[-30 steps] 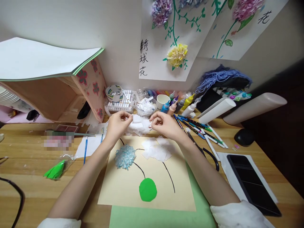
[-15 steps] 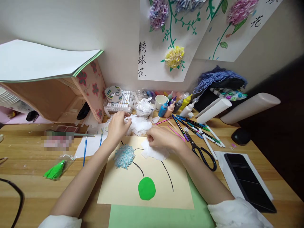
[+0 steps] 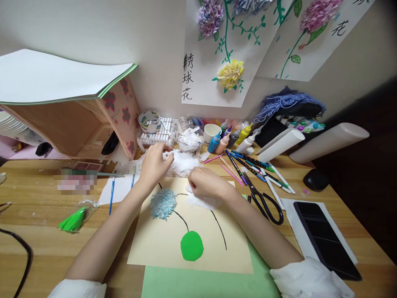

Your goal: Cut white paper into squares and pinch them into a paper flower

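L hand (image 3: 156, 164): thumb & fingertips apart, nr wht paper pile (image 3: 185, 162)
R hand (image 3: 204, 181): curled over wht squares (image 3: 203, 202), grip can't tell
Cream sheet (image 3: 155, 244): under squares

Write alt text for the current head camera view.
A person's bare right hand is over white paper pieces on a cream paper sheet with a ruffled pale-blue round flower and flat green disc; the bare left hand is beside white paper scraps.

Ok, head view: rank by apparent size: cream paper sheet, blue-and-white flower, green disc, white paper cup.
1. Cream paper sheet, by far
2. Blue-and-white flower, only slightly over the disc
3. Green disc
4. White paper cup, farther back
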`<state>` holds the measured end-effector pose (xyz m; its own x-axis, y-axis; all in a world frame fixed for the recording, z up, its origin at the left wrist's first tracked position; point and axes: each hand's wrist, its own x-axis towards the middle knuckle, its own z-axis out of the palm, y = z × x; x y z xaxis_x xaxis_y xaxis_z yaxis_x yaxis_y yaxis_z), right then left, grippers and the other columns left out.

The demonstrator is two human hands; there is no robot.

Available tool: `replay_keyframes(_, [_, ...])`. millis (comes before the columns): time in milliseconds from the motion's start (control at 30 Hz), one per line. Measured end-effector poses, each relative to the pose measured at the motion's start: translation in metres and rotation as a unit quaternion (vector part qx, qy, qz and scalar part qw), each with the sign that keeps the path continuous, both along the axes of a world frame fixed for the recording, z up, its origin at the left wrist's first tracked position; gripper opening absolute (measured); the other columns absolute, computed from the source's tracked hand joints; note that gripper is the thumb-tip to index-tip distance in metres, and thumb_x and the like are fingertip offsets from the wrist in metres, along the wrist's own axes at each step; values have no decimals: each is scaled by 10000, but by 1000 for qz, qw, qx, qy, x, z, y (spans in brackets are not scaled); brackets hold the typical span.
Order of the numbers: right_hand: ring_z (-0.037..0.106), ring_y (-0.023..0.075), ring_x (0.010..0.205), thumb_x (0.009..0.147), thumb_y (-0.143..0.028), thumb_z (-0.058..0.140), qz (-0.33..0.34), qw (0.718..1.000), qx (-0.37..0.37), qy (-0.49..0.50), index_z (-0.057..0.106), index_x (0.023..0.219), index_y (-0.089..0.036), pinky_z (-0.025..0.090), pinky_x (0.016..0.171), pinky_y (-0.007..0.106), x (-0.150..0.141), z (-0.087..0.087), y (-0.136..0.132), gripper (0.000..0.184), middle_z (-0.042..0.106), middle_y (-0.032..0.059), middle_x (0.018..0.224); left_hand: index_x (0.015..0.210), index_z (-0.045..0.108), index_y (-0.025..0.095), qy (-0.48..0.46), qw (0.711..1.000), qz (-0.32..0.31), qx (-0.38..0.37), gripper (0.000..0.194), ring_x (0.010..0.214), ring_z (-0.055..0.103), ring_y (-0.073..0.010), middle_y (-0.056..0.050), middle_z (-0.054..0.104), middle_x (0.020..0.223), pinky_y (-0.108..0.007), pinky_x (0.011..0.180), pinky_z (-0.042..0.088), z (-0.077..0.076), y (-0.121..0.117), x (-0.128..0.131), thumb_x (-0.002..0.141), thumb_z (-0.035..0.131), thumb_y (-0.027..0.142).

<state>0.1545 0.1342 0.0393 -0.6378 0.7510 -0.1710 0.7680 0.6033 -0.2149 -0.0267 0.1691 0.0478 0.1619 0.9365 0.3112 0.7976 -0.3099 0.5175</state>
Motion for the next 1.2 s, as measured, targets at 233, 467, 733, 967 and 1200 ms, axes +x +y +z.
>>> replay_keyframes(233, [554, 167, 641, 715, -97, 552, 0, 999, -10, 32, 644, 651, -140, 309, 554, 261, 7, 1, 7, 120, 658, 90, 693, 780, 632, 188, -7, 996, -13, -85, 134, 805, 610, -223, -55, 689, 834, -321, 696, 435, 4, -4, 3, 764, 519, 258])
replay_keyframes(467, [524, 167, 777, 776, -122, 537, -55, 973, 100, 199, 579, 729, -157, 373, 683, 259, 25, 31, 8, 72, 616, 43, 748, 718, 690, 192, -66, 954, -140, -258, 212, 682, 640, -187, -33, 708, 729, -280, 611, 452, 23, -20, 9, 769, 558, 350])
replay_keyframes(733, [501, 203, 778, 802, -112, 489, -54, 967, 211, 134, 560, 725, -163, 386, 669, 306, 18, 45, -4, 117, 589, 65, 733, 705, 695, 179, -148, 955, -161, -198, 186, 654, 619, -156, -28, 703, 704, -249, 588, 469, 34, -25, 16, 760, 602, 330])
replay_keyframes(967, [503, 202, 770, 815, -116, 485, -38, 967, 227, 108, 563, 734, -154, 389, 660, 310, 12, 46, -6, 119, 597, 68, 741, 675, 686, 165, -142, 960, -131, -202, 152, 639, 608, -154, -32, 696, 686, -255, 588, 461, 31, -23, 16, 738, 606, 279])
replay_keyframes(1200, [500, 206, 779, 808, -111, 485, -37, 966, 237, 98, 556, 739, -157, 400, 668, 319, 14, 46, -6, 109, 590, 67, 739, 696, 685, 166, -138, 958, -144, -206, 149, 638, 606, -146, -24, 692, 687, -239, 576, 455, 29, -25, 17, 740, 601, 280])
